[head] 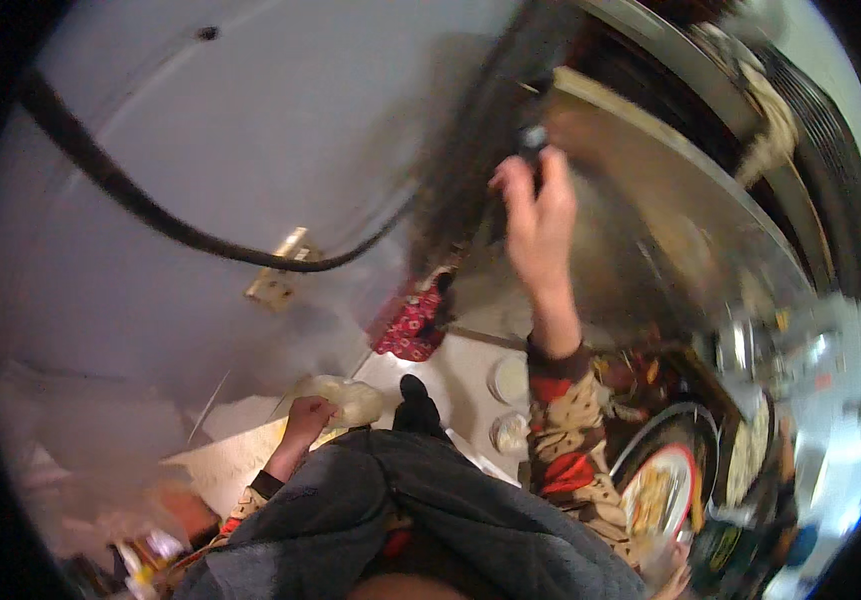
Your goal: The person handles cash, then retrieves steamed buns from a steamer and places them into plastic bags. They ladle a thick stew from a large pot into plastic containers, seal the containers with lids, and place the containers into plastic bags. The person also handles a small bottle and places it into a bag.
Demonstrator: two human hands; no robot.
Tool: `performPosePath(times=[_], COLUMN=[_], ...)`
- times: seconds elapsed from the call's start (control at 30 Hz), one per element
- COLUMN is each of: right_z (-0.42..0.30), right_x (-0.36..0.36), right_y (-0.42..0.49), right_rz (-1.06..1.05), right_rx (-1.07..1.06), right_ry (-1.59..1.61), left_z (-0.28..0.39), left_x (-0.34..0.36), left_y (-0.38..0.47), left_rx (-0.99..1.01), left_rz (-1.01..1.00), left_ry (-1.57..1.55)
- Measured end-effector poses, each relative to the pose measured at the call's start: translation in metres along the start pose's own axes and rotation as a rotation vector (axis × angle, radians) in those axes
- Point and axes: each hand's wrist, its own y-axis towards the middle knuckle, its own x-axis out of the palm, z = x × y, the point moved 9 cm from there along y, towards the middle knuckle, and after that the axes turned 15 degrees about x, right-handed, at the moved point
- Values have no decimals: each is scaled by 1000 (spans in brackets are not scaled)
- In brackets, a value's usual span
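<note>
My right hand (543,217) reaches up beside the metal side panel (625,217) of a stove or counter. Its fingertips are at a small dark fitting, perhaps a knob or valve (532,139); blur hides whether they grip it. Down at the left, my left hand (312,414) has its fingers curled at a pale, cloudy plastic bag (351,401), which it seems to hold by the edge. A red patterned cloth (411,326) hangs between the wall and the metal panel.
A black hose or cable (175,225) droops across the wall past an outlet plate (276,289). At the lower right are a red-rimmed plate of food (659,491) and a wok-like pan. Round white containers (509,381) stand on the floor. Another person's hand (674,577) shows at the bottom right.
</note>
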Motion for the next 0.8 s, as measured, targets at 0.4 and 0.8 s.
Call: performPosePath(times=[0.4,0.8], right_z=[334,-175], right_x=[8,538], right_y=[-61,-581], right_rz=[-214,-2038], right_rx=[694,-301], right_ry=[432,312], left_z=[-23,-180], left_x=[-105,-342], left_y=[-153,-279], left_rx=[-149,223], left_rz=[513,1046], left_ry=[82,-451])
